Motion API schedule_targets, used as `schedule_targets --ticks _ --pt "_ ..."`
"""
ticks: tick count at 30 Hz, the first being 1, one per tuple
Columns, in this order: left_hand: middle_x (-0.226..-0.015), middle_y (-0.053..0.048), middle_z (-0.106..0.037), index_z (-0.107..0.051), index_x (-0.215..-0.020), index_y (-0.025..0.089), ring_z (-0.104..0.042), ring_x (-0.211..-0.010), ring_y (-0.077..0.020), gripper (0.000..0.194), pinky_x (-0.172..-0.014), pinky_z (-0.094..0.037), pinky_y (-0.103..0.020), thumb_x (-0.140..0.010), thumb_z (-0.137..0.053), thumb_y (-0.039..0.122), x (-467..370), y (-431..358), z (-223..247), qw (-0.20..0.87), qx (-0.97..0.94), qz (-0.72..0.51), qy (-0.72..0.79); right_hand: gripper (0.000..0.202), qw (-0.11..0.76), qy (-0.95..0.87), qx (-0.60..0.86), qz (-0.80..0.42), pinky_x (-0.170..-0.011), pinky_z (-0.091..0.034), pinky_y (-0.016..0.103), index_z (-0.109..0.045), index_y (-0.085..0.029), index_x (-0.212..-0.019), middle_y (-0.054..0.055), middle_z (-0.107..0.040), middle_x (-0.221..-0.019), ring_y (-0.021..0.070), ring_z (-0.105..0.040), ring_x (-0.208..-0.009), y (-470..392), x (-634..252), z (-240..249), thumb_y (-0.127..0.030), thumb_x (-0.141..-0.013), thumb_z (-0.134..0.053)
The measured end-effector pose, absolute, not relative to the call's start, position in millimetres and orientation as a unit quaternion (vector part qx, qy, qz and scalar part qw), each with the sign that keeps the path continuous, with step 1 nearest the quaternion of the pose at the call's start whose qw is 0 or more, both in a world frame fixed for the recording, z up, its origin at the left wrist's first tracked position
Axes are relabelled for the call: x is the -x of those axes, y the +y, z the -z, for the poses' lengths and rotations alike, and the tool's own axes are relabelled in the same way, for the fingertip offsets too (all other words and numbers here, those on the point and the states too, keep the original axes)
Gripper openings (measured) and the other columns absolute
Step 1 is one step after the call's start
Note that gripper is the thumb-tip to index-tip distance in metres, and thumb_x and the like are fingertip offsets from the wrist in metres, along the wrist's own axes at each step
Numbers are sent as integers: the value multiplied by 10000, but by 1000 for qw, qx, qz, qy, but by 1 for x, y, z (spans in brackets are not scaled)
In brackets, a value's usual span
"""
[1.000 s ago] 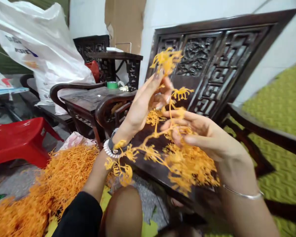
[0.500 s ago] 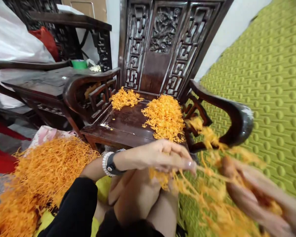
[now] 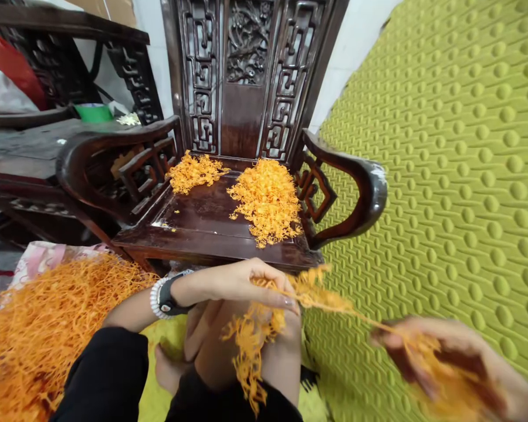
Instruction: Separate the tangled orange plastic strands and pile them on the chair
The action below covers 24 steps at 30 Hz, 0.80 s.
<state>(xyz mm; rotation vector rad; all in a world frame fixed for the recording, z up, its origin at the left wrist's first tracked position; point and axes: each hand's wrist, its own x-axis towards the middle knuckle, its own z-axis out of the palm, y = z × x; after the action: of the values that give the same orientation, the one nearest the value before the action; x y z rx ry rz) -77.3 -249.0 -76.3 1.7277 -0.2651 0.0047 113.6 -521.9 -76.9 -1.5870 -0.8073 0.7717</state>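
My left hand (image 3: 259, 284), with a watch and a pale beaded bracelet at the wrist, pinches a cluster of orange plastic-looking flower sprigs (image 3: 251, 346) that dangles over my legs. From its fingertips a thin orange strand stretches across to my right hand (image 3: 444, 357). That hand is closed around more orange pieces and blurred by motion. On the seat of the carved wooden chair (image 3: 202, 214) ahead lie a large heap of orange sprigs (image 3: 270, 199) and a smaller heap (image 3: 196, 172). A big pile of tangled orange strands (image 3: 61, 328) sits at my left.
Curved chair arms (image 3: 365, 199) flank the seat. Left of it stands a dark side table (image 3: 30, 146) with a green tape roll (image 3: 93, 112). A yellow-green textured mat (image 3: 444, 176) spans the right side. Pink-patterned cloth (image 3: 44, 261) shows beside the strand pile.
The view has turned to the right. The sprigs spread between my hands have thinned to a taut strand, and a cluster hangs below my left hand. My right hand is lower.
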Motion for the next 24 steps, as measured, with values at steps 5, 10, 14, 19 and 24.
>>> schedule_targets --ticks 5,10,14,19,24 --pt "-775 -17 -606 -616 -764 154 -546 -763 -118 312 -792 -426 -258 -912 -519 411 68 -260 91 690 -723 -21 -40 584 715 -315 460 -421 -319 -339 288 -764 -229 -997 15 -420 -467 104 -341 -304 -472 -111 70 -668 -800 -433" --pt "-801 -45 -569 -456 -654 171 -516 -779 -137 478 -815 -427 -289 -922 -390 561 49 -292 101 720 -685 -67 -83 151 807 -348 388 -276 -714 -515 308 -713 -298 -835 -4 -510 -663 138 -522 -663 -424 -93 82 -367 -707 -672" --pt "-775 -25 -540 -461 -703 174 -510 -762 -126 429 -804 -434 -275 -960 -334 494 33 -317 109 674 -728 -76 -101 303 819 -329 425 -201 -848 -484 276 -648 -282 -947 19 -588 -1017 156 -562 -915 -411 -78 92 -460 -713 -722" --pt "-1020 -80 -654 -542 -1165 166 -605 -919 -198 446 -854 -458 -331 -928 -409 520 37 -319 112 470 -879 1 -81 257 778 -320 510 -178 -740 -481 301 -565 -265 -939 -9 -566 -701 146 -551 -678 -435 -79 87 -489 -935 -439" --pt "-935 -62 -684 -636 -986 200 -626 -915 -212 359 -873 -466 -352 -894 -495 516 64 -305 96 379 -916 -123 -47 344 681 -363 565 -292 -459 -277 244 -518 -222 -895 -103 -234 -447 83 -165 -389 -462 -86 81 -541 -934 -397"
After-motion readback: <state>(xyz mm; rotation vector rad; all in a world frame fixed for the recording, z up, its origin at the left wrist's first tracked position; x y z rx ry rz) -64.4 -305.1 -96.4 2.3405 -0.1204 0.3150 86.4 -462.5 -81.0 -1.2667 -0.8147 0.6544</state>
